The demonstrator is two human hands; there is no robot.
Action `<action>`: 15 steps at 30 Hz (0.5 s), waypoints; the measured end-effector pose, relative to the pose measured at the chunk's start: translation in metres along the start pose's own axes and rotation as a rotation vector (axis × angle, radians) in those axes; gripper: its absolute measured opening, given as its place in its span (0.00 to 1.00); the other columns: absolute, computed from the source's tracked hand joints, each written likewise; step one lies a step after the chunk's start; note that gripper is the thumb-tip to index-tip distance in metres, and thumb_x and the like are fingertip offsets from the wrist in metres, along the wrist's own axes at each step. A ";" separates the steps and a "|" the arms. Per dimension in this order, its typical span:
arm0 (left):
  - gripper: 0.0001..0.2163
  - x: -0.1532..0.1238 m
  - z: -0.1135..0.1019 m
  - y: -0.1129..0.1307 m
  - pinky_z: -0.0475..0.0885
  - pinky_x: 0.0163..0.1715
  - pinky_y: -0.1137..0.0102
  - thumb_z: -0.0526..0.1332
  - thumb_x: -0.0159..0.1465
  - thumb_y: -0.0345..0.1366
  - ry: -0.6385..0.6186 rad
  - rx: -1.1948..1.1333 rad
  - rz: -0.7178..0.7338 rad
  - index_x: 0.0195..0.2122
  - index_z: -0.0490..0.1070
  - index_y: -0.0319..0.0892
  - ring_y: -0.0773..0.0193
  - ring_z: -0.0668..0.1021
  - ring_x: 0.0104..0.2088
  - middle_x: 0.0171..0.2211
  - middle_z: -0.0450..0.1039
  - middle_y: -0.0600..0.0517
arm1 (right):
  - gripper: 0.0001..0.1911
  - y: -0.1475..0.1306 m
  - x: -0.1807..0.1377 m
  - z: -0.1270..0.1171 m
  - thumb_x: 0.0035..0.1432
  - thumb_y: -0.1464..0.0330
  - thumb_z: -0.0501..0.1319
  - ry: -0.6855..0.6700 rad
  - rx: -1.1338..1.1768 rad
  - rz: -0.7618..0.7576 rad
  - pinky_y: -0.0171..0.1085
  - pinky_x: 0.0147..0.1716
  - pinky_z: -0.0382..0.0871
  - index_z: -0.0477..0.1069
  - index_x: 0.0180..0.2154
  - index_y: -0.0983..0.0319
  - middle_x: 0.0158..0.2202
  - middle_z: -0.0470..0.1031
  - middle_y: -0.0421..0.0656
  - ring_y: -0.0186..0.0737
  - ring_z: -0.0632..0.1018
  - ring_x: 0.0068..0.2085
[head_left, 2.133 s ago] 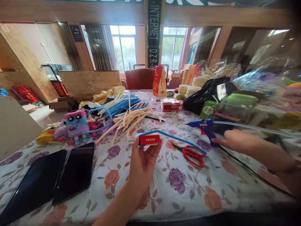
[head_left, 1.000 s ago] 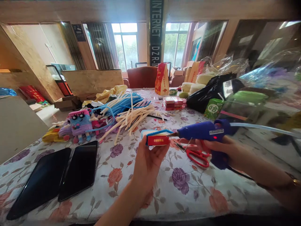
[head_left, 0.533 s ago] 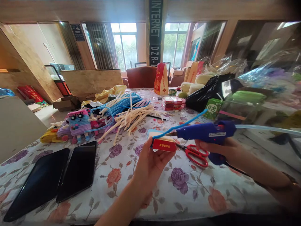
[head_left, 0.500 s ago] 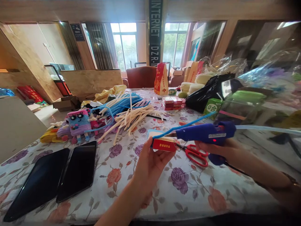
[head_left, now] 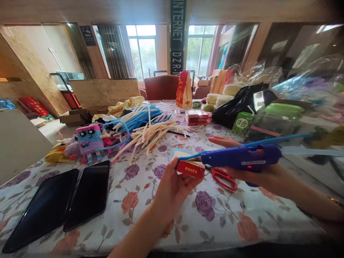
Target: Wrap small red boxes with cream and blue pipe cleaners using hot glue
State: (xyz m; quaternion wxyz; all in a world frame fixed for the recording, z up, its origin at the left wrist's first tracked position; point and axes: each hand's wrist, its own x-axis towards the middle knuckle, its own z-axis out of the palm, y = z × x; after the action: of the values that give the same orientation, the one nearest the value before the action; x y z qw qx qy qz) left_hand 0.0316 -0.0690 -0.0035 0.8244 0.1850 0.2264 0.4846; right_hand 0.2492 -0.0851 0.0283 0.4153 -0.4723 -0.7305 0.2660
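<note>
My left hand [head_left: 172, 188] holds a small red box [head_left: 190, 168] above the flowered tablecloth [head_left: 215, 218]. A blue pipe cleaner [head_left: 274, 140] runs from the box's top off to the right. My right hand [head_left: 259, 173] grips a blue glue gun [head_left: 242, 157], its red light on and its nozzle touching the top of the box; my index finger sticks out straight behind the gun. Red-handled scissors [head_left: 224, 178] lie on the cloth under the gun.
Two dark phones [head_left: 61, 204] lie at the near left. A pile of blue and cream pipe cleaners [head_left: 145, 127] and a knitted purple toy [head_left: 87, 138] sit further back. A stack of red boxes [head_left: 197, 117], a black bag [head_left: 239, 102] and a green carton [head_left: 240, 123] stand at the right.
My right hand picked up the glue gun from the table and brought its nozzle to the box. The blue pipe cleaner's free end lifted off the table and swung right.
</note>
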 end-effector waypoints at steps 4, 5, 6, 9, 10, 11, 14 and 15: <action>0.15 -0.001 0.000 -0.001 0.75 0.37 0.68 0.53 0.64 0.42 -0.011 0.009 0.002 0.39 0.70 0.34 0.60 0.80 0.33 0.33 0.77 0.42 | 0.34 0.005 0.000 -0.005 0.51 0.63 0.65 -0.067 -0.047 -0.011 0.47 0.59 0.57 0.59 0.58 0.50 0.60 0.62 0.43 0.50 0.64 0.59; 0.15 -0.002 0.000 -0.001 0.74 0.37 0.69 0.54 0.64 0.42 -0.020 0.009 0.004 0.39 0.70 0.33 0.60 0.80 0.34 0.33 0.77 0.42 | 0.34 0.007 0.000 -0.006 0.50 0.63 0.65 -0.065 -0.063 -0.026 0.47 0.59 0.57 0.59 0.59 0.50 0.61 0.61 0.42 0.50 0.62 0.60; 0.15 -0.002 0.000 -0.001 0.74 0.38 0.69 0.54 0.64 0.42 -0.027 0.008 0.003 0.39 0.70 0.33 0.61 0.80 0.34 0.33 0.77 0.42 | 0.34 0.009 0.001 -0.007 0.50 0.64 0.66 -0.062 -0.078 -0.041 0.47 0.60 0.56 0.59 0.59 0.49 0.61 0.61 0.42 0.50 0.61 0.61; 0.13 -0.002 -0.002 -0.002 0.75 0.37 0.69 0.56 0.62 0.42 -0.023 0.010 -0.005 0.38 0.70 0.34 0.61 0.80 0.34 0.33 0.77 0.42 | 0.35 0.014 0.002 -0.010 0.48 0.64 0.67 -0.065 -0.124 -0.109 0.48 0.61 0.53 0.60 0.58 0.49 0.60 0.63 0.41 0.50 0.58 0.63; 0.13 -0.001 -0.002 -0.002 0.75 0.36 0.69 0.57 0.62 0.42 -0.016 0.014 -0.006 0.38 0.70 0.35 0.61 0.80 0.33 0.33 0.77 0.43 | 0.35 0.015 0.003 -0.011 0.48 0.64 0.67 -0.065 -0.133 -0.131 0.48 0.61 0.53 0.60 0.57 0.49 0.59 0.64 0.41 0.50 0.58 0.63; 0.13 -0.001 -0.002 -0.002 0.75 0.36 0.69 0.58 0.61 0.42 -0.008 0.019 -0.006 0.37 0.70 0.35 0.61 0.80 0.33 0.32 0.77 0.43 | 0.34 0.016 0.004 -0.011 0.47 0.64 0.67 -0.063 -0.141 -0.150 0.48 0.61 0.54 0.61 0.57 0.50 0.58 0.64 0.41 0.50 0.58 0.63; 0.12 -0.001 -0.001 -0.002 0.75 0.34 0.69 0.58 0.61 0.41 0.013 0.023 -0.011 0.36 0.69 0.35 0.62 0.80 0.31 0.31 0.77 0.44 | 0.32 0.014 0.005 -0.010 0.47 0.64 0.67 -0.040 -0.161 -0.175 0.48 0.60 0.58 0.63 0.55 0.50 0.57 0.66 0.41 0.51 0.59 0.62; 0.12 -0.001 -0.001 -0.002 0.75 0.34 0.69 0.58 0.61 0.41 0.014 0.022 -0.012 0.36 0.69 0.35 0.62 0.80 0.30 0.30 0.76 0.44 | 0.31 0.012 0.005 -0.009 0.48 0.64 0.67 -0.028 -0.170 -0.184 0.48 0.59 0.58 0.64 0.54 0.50 0.56 0.67 0.40 0.51 0.60 0.62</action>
State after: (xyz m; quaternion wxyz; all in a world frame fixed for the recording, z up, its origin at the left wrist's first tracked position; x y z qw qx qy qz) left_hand 0.0318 -0.0708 -0.0054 0.8237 0.1893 0.2385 0.4783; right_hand 0.2616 -0.0758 0.0256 0.3863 -0.4331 -0.7963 0.1706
